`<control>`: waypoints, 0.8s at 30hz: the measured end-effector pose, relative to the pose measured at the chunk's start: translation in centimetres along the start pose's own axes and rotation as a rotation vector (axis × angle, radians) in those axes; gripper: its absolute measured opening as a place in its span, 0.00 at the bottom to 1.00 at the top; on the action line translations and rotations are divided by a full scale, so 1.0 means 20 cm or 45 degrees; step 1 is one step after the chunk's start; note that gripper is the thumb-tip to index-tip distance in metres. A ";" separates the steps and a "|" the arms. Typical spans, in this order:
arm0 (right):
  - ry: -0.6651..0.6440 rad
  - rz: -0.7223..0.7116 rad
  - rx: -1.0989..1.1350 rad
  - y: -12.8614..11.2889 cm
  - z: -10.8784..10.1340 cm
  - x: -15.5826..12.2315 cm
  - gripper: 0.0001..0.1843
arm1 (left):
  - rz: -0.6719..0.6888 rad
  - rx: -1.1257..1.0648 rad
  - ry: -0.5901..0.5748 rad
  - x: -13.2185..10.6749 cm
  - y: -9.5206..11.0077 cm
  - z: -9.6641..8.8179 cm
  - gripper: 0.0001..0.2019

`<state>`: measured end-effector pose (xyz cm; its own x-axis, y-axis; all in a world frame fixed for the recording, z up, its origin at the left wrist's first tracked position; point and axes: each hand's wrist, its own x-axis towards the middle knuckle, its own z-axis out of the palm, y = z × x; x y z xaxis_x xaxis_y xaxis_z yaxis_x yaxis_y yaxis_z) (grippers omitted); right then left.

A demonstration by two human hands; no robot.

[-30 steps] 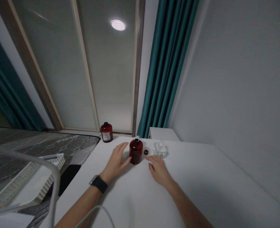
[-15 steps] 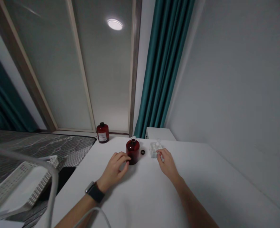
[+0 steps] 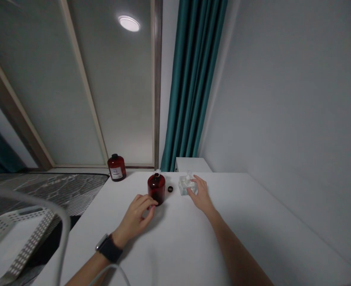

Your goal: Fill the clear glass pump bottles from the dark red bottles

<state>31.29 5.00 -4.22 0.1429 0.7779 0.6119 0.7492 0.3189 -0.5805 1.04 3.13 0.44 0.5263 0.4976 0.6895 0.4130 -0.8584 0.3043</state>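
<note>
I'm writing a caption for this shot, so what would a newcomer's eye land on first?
The dark red glass bottle in the middle of the white table stands out first, with the person's left hand curled at its side. To its right, the right hand touches a clear packet. Behind them hangs a teal curtain, and a labelled red bottle stands beyond the table's far edge.

Black smartwatch (image 3: 109, 249) on the bare left wrist (image 3: 119, 237)
</note>
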 end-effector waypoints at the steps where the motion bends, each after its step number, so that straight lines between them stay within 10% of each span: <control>1: -0.008 0.010 0.017 0.01 0.01 0.00 0.19 | 0.000 -0.004 0.000 0.00 0.00 0.00 0.09; 16: -0.084 0.164 0.303 0.05 0.07 0.04 0.19 | -0.043 -0.008 0.008 0.01 0.02 0.00 0.10; 24: -0.152 0.302 0.370 0.07 0.05 0.03 0.34 | -0.052 -0.027 0.025 0.00 0.00 -0.01 0.10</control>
<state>31.77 6.40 -5.21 0.2008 0.9004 0.3859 0.4879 0.2496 -0.8364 0.98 3.07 0.54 0.4941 0.5302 0.6890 0.4183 -0.8397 0.3462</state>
